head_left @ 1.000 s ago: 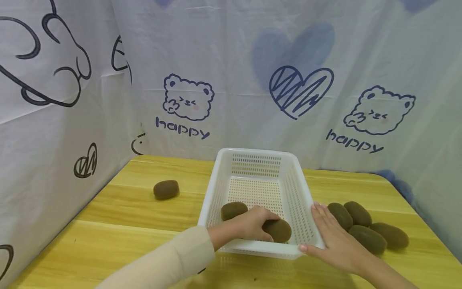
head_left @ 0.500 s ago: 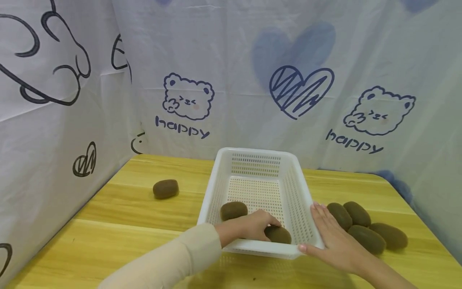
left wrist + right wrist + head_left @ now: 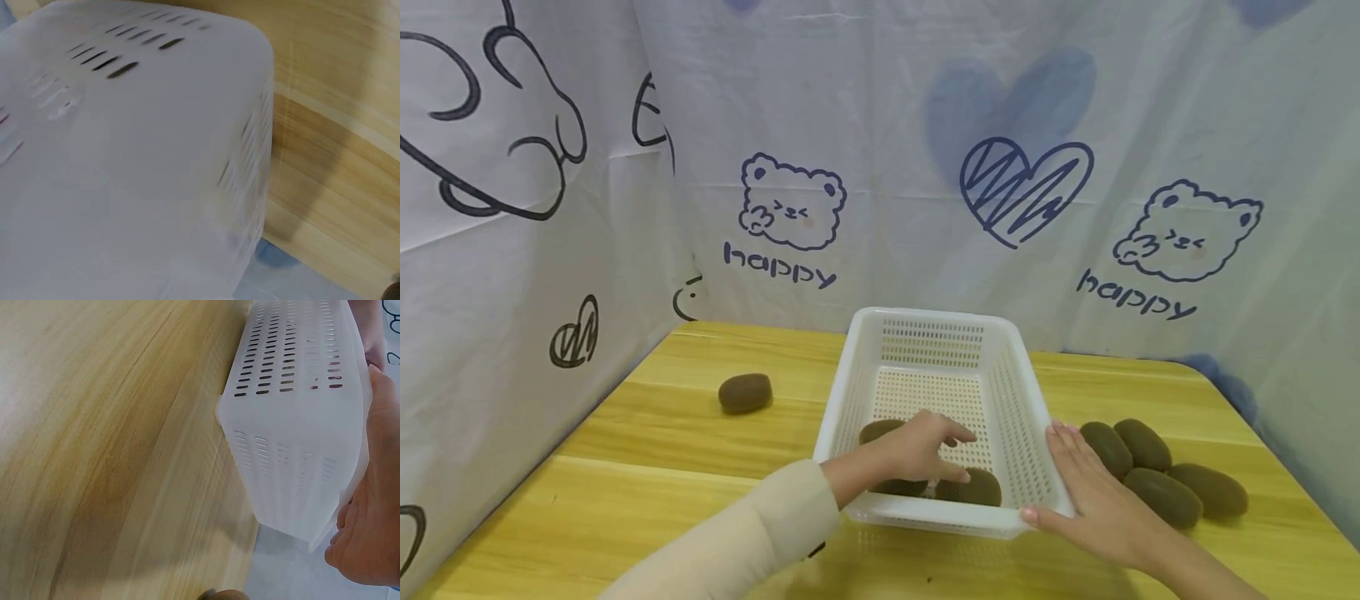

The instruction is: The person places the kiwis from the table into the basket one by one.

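Note:
A white perforated plastic basket (image 3: 930, 517) stands on the wooden table, and three brown kiwifruit show in its near end. My left hand (image 3: 917, 450) reaches into it with fingers spread, over the kiwifruit (image 3: 977, 487) at the near right; they hold nothing. Under that hand and wrist, a second kiwifruit (image 3: 901, 487) and a third kiwifruit (image 3: 880, 428) are partly hidden. My right hand (image 3: 1101, 512) rests at the basket's near right corner, straight fingers along the right side and thumb on the front rim. The right wrist view shows this hand (image 3: 381, 506) against the rim.
Several kiwifruit (image 3: 1165, 498) lie grouped on the table right of my right hand. One more kiwifruit (image 3: 745, 393) lies alone to the left of the basket. A printed white cloth (image 3: 902, 250) hangs behind the table (image 3: 647, 467) and along its left side.
My left hand has let go of the kiwifruit at the near right of the basket and lifted slightly, its fingers opening. My right hand and the basket have stayed put.

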The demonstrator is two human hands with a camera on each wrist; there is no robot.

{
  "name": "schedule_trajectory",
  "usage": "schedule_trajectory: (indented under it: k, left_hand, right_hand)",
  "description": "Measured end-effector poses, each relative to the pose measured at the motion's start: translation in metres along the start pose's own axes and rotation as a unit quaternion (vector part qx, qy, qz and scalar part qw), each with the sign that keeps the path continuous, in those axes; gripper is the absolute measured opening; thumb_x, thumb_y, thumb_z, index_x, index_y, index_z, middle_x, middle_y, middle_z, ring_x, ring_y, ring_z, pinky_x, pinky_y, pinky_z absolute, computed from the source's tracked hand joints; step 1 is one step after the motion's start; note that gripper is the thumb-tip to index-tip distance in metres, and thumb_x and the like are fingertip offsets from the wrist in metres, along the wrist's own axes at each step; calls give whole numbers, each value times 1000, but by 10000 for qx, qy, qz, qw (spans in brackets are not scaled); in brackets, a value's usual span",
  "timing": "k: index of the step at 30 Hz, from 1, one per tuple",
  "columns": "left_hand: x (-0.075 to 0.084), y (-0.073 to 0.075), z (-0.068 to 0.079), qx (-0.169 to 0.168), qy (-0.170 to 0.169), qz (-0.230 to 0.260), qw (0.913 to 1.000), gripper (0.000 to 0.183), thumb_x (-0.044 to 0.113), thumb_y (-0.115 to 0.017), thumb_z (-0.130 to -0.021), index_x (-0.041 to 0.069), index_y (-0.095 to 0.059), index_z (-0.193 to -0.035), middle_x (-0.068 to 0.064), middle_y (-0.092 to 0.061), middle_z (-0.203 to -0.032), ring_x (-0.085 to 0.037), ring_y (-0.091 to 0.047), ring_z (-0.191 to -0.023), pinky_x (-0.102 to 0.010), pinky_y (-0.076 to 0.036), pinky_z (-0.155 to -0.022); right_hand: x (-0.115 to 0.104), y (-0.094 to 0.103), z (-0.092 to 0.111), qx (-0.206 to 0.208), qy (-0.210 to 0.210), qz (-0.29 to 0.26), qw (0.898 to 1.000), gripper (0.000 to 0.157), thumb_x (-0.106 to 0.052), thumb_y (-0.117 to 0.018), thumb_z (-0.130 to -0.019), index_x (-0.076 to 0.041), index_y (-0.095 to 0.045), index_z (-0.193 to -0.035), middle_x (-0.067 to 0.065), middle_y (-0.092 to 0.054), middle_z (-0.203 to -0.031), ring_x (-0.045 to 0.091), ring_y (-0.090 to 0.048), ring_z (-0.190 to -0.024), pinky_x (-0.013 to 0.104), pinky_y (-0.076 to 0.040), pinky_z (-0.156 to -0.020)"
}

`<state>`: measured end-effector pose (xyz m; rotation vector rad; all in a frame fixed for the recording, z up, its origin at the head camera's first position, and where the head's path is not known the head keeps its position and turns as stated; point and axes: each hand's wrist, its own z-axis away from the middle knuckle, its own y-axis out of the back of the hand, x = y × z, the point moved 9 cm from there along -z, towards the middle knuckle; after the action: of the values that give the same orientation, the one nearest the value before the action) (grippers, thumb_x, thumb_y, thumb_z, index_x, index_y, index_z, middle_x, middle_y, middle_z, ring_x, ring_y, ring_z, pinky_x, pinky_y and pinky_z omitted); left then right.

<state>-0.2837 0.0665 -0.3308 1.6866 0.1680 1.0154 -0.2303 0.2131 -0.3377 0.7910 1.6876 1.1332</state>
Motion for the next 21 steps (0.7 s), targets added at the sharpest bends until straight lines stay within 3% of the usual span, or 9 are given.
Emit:
schedule_trajectory:
  k: [3,9,14,21]
  left_hand:
    - [2,18,6,648,-210,188,9975,50,17,-72,-81,1,-56,-126,-10,-60,-126,-25,-60,-112,-30,-51,-94]
    - [-2,51,23,1877,-545,541,9792,49,16,-72,-81,-2,-57,-124,-16,-59,-127,-28,-55,-118,-38,-51,-95]
    - [-14,71,41,2482,-555,486,9659,48,18,-72,-80,-3,-58,-122,-17,-60,-124,-30,-55,-118,-41,-48,-98]
    - [-38,86,67,3236,-604,367,9435,47,14,-75,-76,-4,-61,-117,-19,-62,-121,-32,-57,-116,-44,-46,-99]
  right_hand:
    - [0,0,0,50,34,6,10000,98,-51,-62,-82,4,-14,-146,26,-12,-153,46,-14,-139,65,-25,-105]
    - [0,0,0,109,61,-26,9999,98,-50,-63,-81,4,-13,-147,25,-12,-153,45,-13,-140,65,-25,-105]
    - [0,1,1,132,89,-36,9999,98,-49,-63,-81,3,-13,-147,25,-12,-153,44,-12,-140,65,-26,-105]
    - [0,1,0,110,65,-38,9999,98,-51,-63,-81,3,-13,-147,24,-12,-153,43,-12,-140,64,-26,-105]
